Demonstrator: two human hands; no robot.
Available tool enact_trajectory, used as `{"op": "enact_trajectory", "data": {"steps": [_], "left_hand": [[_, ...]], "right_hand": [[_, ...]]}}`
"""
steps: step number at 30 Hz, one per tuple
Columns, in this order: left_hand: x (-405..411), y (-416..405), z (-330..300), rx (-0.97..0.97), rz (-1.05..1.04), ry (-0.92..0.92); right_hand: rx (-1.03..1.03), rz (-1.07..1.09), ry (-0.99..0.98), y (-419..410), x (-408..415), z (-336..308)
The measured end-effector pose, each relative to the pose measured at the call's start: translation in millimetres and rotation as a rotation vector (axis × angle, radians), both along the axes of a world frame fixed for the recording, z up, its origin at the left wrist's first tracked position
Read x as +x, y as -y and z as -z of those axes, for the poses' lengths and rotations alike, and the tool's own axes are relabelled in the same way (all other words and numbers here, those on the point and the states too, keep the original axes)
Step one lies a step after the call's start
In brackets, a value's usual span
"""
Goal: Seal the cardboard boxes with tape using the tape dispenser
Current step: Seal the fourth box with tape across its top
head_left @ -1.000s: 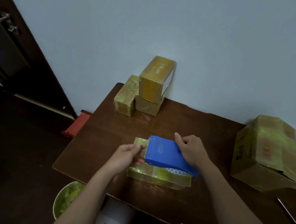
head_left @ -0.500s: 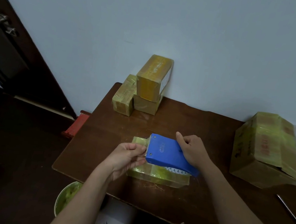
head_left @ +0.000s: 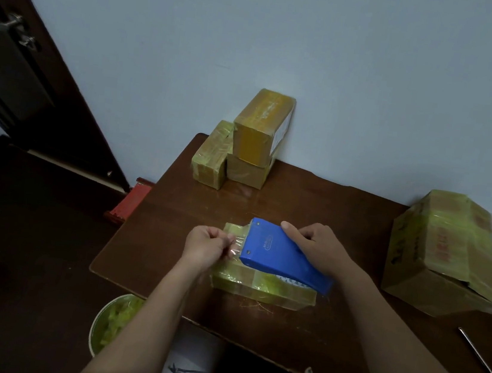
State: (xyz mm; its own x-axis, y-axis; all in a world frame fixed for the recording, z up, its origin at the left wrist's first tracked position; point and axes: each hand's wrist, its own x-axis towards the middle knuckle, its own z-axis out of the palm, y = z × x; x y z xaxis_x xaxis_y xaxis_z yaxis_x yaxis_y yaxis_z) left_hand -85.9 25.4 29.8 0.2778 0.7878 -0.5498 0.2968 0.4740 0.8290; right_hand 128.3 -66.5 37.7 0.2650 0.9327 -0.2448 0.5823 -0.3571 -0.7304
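The right hand (head_left: 317, 249) grips the blue tape dispenser (head_left: 279, 256), fingers curled round its far side and thumb lying along its top. The left hand (head_left: 207, 245) pinches the clear tape end (head_left: 235, 244) at the dispenser's mouth. Directly under both grips lies a flat taped box (head_left: 263, 285) on the brown table (head_left: 313, 214). Beyond the grips, three taped boxes (head_left: 243, 148) stand stacked against the wall; right of the dispenser hand sits a larger box (head_left: 443, 250).
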Motion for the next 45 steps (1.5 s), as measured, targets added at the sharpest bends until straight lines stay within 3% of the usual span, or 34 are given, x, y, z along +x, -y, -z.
{"op": "enact_trajectory", "data": {"steps": [4, 20, 37, 45], "left_hand": [[-27, -19, 2, 0.086, -0.07, -0.098], [-31, -16, 30, 0.049, -0.159, -0.045], [-11, -11, 68, 0.136, -0.109, -0.195], [-8, -5, 76, 0.106, -0.109, -0.144]], "right_hand": [[-0.045, -0.022, 0.046, 0, 2, -5], [-0.142, -0.045, 0.165, -12, -9, -11], [-0.139, -0.028, 0.175, -15, -5, -1], [-0.165, -0.027, 0.208, -19, -7, -1]]}}
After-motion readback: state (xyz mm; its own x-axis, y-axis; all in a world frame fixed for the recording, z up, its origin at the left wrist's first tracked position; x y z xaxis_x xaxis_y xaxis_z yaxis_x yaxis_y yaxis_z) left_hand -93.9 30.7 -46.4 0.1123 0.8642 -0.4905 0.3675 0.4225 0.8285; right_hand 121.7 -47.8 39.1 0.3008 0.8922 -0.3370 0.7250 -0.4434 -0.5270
